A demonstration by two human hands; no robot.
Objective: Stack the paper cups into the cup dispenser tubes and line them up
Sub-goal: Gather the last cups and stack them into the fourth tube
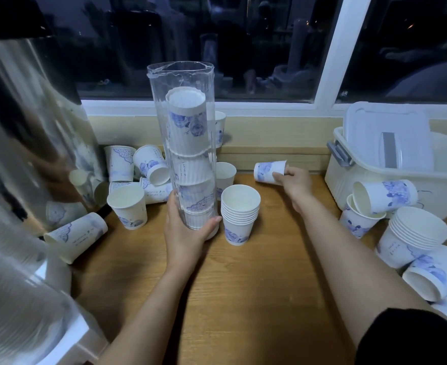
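A clear plastic dispenser tube (pixel 183 83) stands upright on the wooden table (pixel 243 285), with several upside-down white-and-blue paper cups (pixel 187 122) stacked inside it. My left hand (pixel 183 233) grips the tube near its base. My right hand (pixel 294 180) pinches the rim of a single cup (pixel 266 171) lying on its side near the back ledge. A nested stack of upright cups (pixel 239 214) stands just right of the tube.
Loose cups lie scattered at the left (pixel 127 206) and in nested piles at the right (pixel 414 235). A cream plastic bin (pixel 348 180) with a lid stands at back right. More clear tubes (pixel 19 259) fill the left edge. A window runs behind.
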